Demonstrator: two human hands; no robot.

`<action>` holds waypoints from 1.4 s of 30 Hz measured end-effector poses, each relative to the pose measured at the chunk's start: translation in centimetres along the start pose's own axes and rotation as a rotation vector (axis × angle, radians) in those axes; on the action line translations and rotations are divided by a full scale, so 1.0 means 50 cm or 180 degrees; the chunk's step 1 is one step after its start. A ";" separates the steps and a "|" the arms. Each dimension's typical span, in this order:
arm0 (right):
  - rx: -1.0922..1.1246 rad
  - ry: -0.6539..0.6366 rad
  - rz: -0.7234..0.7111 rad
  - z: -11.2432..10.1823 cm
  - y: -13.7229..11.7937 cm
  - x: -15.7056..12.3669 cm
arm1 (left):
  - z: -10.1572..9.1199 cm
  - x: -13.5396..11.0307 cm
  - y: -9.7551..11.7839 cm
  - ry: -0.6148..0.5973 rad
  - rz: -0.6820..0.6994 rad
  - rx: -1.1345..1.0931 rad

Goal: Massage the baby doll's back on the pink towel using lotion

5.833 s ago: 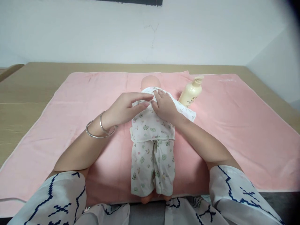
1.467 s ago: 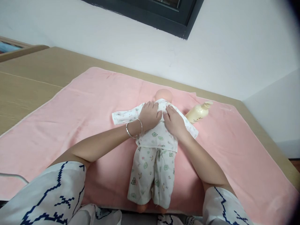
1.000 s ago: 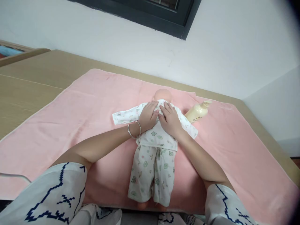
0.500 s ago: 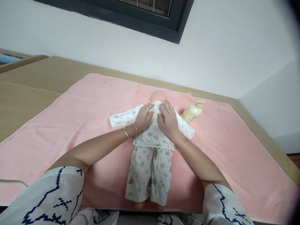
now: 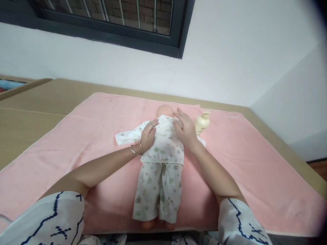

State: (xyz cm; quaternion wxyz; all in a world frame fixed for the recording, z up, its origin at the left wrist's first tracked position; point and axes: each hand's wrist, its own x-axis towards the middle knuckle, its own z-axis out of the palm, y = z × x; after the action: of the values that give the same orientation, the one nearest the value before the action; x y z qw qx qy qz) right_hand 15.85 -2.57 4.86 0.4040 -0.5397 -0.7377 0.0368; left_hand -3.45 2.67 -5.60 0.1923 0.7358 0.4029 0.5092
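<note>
A baby doll (image 5: pixel 163 149) in white printed pyjamas lies stretched out, its bald head (image 5: pixel 165 110) toward the wall and its feet toward me. My left hand (image 5: pixel 149 134) rests open along the left side of the doll's upper body, a silver bangle (image 5: pixel 136 149) on the wrist. Over the doll's right shoulder is my right hand (image 5: pixel 186 129), fingers extended and slightly raised; whether it touches the cloth I cannot tell. Part of the doll's right sleeve is hidden behind that hand. A cream pump bottle (image 5: pixel 202 123) stands close by on the right.
A pink mat (image 5: pixel 102 115) lies under the doll on a wooden table (image 5: pixel 38 115). Behind it rises a white wall (image 5: pixel 217 68) with a dark-framed barred window (image 5: pixel 176 44). At the far left is a wooden tray edge (image 5: pixel 30 85) with something blue inside.
Both hands have moved apart from the middle of the doll's upper back to its sides. My right hand has lifted a little. The view has tilted up, showing more window.
</note>
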 end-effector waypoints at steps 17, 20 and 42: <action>-0.0058 0.0860 0.0451 -0.230 0.016 0.000 | 0.003 0.156 0.137 -0.1647 0.0039 0.1067; -0.0086 0.1124 0.0657 -0.258 0.065 0.014 | 0.061 0.211 0.184 -0.1552 -0.0216 0.0456; -0.1331 -0.0505 0.0965 -0.160 0.144 0.061 | 0.141 0.200 0.310 -0.1272 -0.3331 -0.3892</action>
State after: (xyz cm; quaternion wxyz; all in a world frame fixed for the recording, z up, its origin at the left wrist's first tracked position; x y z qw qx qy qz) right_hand 26.17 -0.14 8.39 0.2145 -0.7112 -0.6693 -0.0140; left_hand 10.64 2.13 8.19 0.8385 0.2955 0.3035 0.3428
